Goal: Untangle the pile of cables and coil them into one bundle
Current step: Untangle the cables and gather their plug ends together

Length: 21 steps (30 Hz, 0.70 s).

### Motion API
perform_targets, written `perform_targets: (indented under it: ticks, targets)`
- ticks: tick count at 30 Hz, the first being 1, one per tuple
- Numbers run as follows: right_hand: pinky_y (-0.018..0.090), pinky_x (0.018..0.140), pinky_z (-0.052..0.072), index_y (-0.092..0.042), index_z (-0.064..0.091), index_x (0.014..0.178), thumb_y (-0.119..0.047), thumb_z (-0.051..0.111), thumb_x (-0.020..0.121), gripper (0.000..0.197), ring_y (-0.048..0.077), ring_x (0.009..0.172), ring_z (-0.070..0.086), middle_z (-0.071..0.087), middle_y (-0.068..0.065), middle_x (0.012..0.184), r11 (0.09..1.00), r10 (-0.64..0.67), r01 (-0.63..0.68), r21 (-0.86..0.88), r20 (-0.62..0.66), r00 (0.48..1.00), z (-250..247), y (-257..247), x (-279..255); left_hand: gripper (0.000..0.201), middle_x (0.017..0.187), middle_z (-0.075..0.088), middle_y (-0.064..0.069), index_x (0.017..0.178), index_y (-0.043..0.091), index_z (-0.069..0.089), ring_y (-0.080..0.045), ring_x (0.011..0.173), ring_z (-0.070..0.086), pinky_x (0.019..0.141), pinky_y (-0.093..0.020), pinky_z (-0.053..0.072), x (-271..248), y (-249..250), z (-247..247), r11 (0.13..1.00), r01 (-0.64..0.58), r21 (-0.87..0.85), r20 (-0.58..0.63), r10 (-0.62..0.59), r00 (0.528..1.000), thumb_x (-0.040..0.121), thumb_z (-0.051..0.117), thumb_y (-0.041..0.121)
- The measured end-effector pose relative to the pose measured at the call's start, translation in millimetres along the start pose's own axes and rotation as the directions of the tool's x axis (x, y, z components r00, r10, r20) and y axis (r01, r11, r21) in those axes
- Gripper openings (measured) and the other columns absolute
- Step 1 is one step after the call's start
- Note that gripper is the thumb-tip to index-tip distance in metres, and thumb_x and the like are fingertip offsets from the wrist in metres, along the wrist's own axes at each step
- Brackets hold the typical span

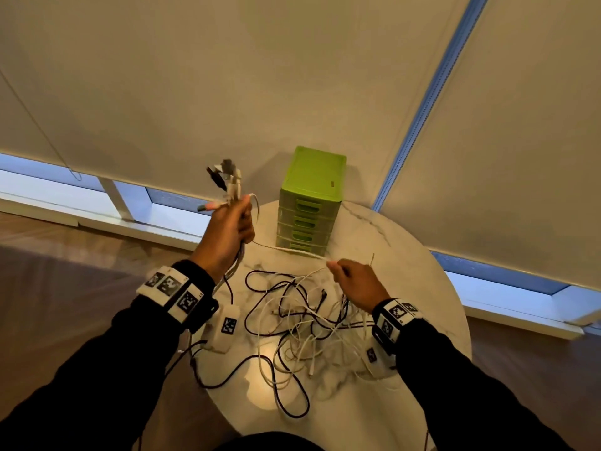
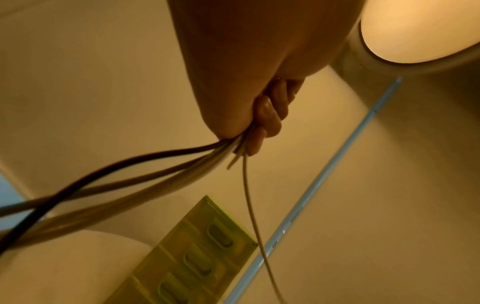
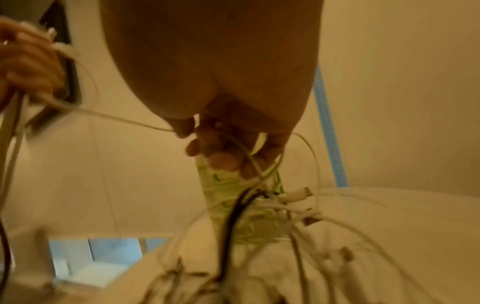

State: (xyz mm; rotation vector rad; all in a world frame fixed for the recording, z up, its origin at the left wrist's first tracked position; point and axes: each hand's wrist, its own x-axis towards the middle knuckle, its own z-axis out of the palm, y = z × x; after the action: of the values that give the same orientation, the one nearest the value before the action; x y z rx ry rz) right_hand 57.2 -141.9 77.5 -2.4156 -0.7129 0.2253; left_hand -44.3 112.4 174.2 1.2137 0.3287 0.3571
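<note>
Cable pile (image 1: 302,323): a loose tangle of white and black cables lies on the round marble-look tabletop (image 1: 422,288), in front of the person and between the two forearms; a black loop (image 1: 286,395) trails toward the near edge.
Gathered cables (image 1: 239,255): several white strands and one black one run up from the pile into the left hand; their plug ends (image 1: 226,177) stick out above the fist, blurred.
Stretched cable (image 1: 292,250): one thin white cable spans the gap between the two hands, raised above the tabletop.
Left hand (image 1: 232,222): clenched around the gathered cables, held up above the far left edge of the tabletop; the left wrist view shows the fingers (image 2: 270,117) curled tight on the strands.
Right hand (image 1: 354,284): lower, over the pile; thumb and fingertips (image 3: 182,128) pinch the stretched cable, and other white strands cross its remaining fingers.
Drawer unit (image 1: 309,203): a small green plastic stack of drawers stands at the far edge of the tabletop, beyond the hands.
Wrist bands (image 1: 172,289): white bands with square black-and-white marker patterns sit on both wrists over dark sleeves.
Writing: none can be read.
</note>
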Motion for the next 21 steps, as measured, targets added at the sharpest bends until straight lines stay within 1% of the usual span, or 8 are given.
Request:
perform_targets:
  ticks: [2,4,7,10,14,17,18,21]
  targets:
    - [0.041,0.071,0.05,-0.022,0.056,0.072,-0.046,0.043,0.105,0.042,0.026,0.072,0.061,0.064,0.002,0.07,0.999,0.037,-0.032,0.034,-0.148,0.988,-7,-16,7,0.036,0.053,0.026,0.012,0.073,0.024,0.036,-0.004,0.048,0.021,0.054,-0.025,0.016,-5,-14,8,0.991,-0.017,0.131,0.055,0.01,0.998,0.108,0.042,0.025]
    - [0.04,0.069,0.048,-0.02,0.056,0.074,-0.043,0.042,0.106,0.041,0.025,0.069,0.06,0.062,0.001,0.068,0.995,0.008,0.015,0.095,-0.24,0.971,-13,-38,9,0.032,0.055,0.03,0.013,0.078,0.022,0.041,-0.005,0.05,0.026,0.053,-0.027,0.021,-11,-27,15,0.965,0.003,0.262,0.103,-0.031,0.994,0.107,0.043,0.033]
    - [0.037,0.065,0.046,-0.023,0.054,0.08,-0.042,0.039,0.107,0.036,0.02,0.066,0.059,0.061,0.0,0.07,0.976,-0.113,0.154,0.154,-0.246,0.963,-19,-73,1,0.04,0.056,0.033,0.014,0.091,0.014,0.054,-0.007,0.052,0.029,0.054,-0.027,0.023,-18,-41,27,0.945,0.093,0.313,0.135,-0.141,0.981,0.104,0.041,0.05]
    - [0.036,0.066,0.046,-0.028,0.055,0.09,-0.041,0.036,0.108,0.029,0.016,0.069,0.06,0.063,-0.002,0.076,0.95,-0.25,0.268,0.16,-0.123,0.96,-19,-97,-9,0.042,0.058,0.028,0.009,0.091,0.016,0.054,-0.008,0.05,0.023,0.053,-0.028,0.018,-19,-45,39,0.958,0.213,0.191,0.194,-0.249,0.949,0.104,0.04,0.053]
    - [0.024,0.074,0.05,-0.02,0.063,0.109,-0.042,0.033,0.109,0.037,0.002,0.082,0.063,0.069,-0.009,0.094,0.911,-0.36,0.34,0.235,0.046,0.932,-11,-97,-15,0.03,0.063,0.038,-0.001,0.082,0.016,0.049,-0.011,0.053,0.035,0.054,-0.028,0.027,-14,-43,40,0.97,0.196,0.141,0.157,-0.218,0.963,0.107,0.044,0.031]
    - [0.037,0.072,0.053,-0.017,0.06,0.091,-0.051,0.031,0.107,0.048,0.015,0.068,0.063,0.067,0.005,0.078,0.93,-0.272,0.203,0.307,0.202,0.941,2,-81,-19,0.028,0.056,0.036,0.007,0.082,0.014,0.047,-0.009,0.05,0.032,0.054,-0.027,0.027,-12,-41,38,0.976,0.137,0.169,0.148,-0.163,0.976,0.108,0.041,0.024]
    - [0.037,0.072,0.053,-0.016,0.059,0.086,-0.055,0.03,0.105,0.053,0.017,0.066,0.063,0.066,0.006,0.073,0.944,-0.246,0.167,0.285,0.267,0.932,8,-74,-20,0.029,0.053,0.034,0.01,0.082,0.014,0.047,-0.008,0.049,0.03,0.054,-0.026,0.025,-12,-39,37,0.976,0.108,0.19,0.153,-0.138,0.979,0.108,0.04,0.023]
    - [0.028,0.07,0.05,-0.013,0.057,0.083,-0.058,0.031,0.103,0.056,0.011,0.062,0.06,0.061,-0.003,0.068,0.973,-0.187,0.12,0.196,0.372,0.909,21,-45,-20,0.031,0.051,0.037,0.012,0.08,0.014,0.048,-0.009,0.052,0.033,0.057,-0.028,0.028,-14,-31,32,0.968,0.031,0.25,0.116,-0.061,0.991,0.108,0.039,0.022]
